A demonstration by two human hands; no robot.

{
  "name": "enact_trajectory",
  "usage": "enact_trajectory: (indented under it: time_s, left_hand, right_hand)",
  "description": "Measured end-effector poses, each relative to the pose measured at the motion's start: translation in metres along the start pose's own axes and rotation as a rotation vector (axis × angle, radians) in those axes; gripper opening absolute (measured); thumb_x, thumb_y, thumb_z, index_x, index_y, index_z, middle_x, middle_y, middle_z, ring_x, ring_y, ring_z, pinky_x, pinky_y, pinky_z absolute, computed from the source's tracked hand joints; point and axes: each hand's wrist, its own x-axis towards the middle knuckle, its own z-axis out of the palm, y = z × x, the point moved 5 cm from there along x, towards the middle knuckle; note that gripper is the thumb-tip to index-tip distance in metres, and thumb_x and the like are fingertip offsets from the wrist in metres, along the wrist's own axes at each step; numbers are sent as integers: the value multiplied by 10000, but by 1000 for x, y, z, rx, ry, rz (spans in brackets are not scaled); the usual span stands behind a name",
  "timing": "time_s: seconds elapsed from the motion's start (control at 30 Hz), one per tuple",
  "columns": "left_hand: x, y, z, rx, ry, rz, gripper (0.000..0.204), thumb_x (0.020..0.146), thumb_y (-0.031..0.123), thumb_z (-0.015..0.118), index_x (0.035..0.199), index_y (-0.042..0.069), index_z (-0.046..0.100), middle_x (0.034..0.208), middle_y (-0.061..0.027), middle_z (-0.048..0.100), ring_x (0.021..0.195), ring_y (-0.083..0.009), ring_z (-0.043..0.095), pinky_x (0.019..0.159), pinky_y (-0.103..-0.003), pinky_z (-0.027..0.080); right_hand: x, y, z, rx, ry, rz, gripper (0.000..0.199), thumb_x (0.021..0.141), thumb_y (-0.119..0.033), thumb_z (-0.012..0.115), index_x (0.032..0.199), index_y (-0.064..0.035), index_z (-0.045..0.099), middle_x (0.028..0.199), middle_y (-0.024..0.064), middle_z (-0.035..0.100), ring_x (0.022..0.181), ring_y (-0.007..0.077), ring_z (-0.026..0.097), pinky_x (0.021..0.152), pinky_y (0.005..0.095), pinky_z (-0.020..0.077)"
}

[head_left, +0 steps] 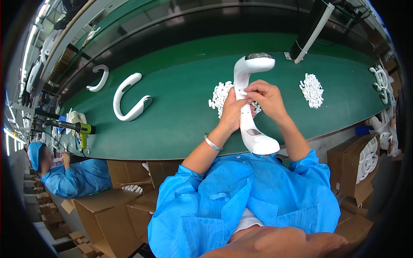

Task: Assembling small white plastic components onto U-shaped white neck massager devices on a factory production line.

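My left hand [231, 112] is wrapped round the middle of a white curved neck massager [246, 77], held upright above the green table. Its upper end has a dark glossy window, and the lower end bears a dotted patch. The thumb and fingers of my right hand [267, 99] pinch a small white plastic piece [243, 93] against the middle of the massager. Behind my hands lies a heap of small white plastic pieces [220, 93], partly hidden by them.
A second heap of white pieces [311, 90] lies to the right. Another massager [117, 101] and a white curved part [104, 77] rest at left. A green power tool [84, 129] is near a co-worker [73, 176]. Cardboard boxes [107, 219] stand below; a post [309, 38] rises behind.
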Motion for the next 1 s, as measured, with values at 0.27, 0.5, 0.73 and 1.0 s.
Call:
enact_trajectory:
  time_s: [0.27, 0.5, 0.73, 1.0]
  left_hand:
    - [-6, 5, 6, 50, -53, 114, 370, 896, 78, 430, 1259, 86, 361, 968, -79, 530, 730, -148, 571, 595, -295, 532]
    - [-6, 7, 5, 391, -48, 347, 349, 970, 220, 422, 1272, 57, 355, 947, -50, 547, 699, -84, 558, 568, -231, 497]
    - [-13, 4, 9, 245, -49, 344, 356, 986, 253, 407, 1275, 48, 377, 991, -46, 554, 741, -90, 571, 627, -221, 493]
    - [-10, 0, 4, 175, -65, 243, 269, 991, 283, 387, 1084, 40, 456, 798, -84, 614, 651, -120, 604, 611, -253, 515]
  right_hand:
    - [-6, -7, 6, -110, 144, 38, 144, 792, 22, 606, 931, 57, 615, 831, 64, 606, 659, 95, 587, 584, 209, 480]
    - [-13, -11, 4, -207, 177, -253, 311, 807, -30, 649, 1099, -4, 544, 903, 32, 610, 711, 73, 557, 594, 203, 466]
    - [-20, -13, 0, 23, 136, -223, 355, 741, -17, 678, 1083, 13, 588, 960, 53, 646, 880, 108, 598, 807, 238, 471]
    - [-12, 11, 11, 308, 118, 166, 139, 796, 15, 587, 919, -13, 646, 694, -7, 581, 543, 27, 493, 441, 181, 389]
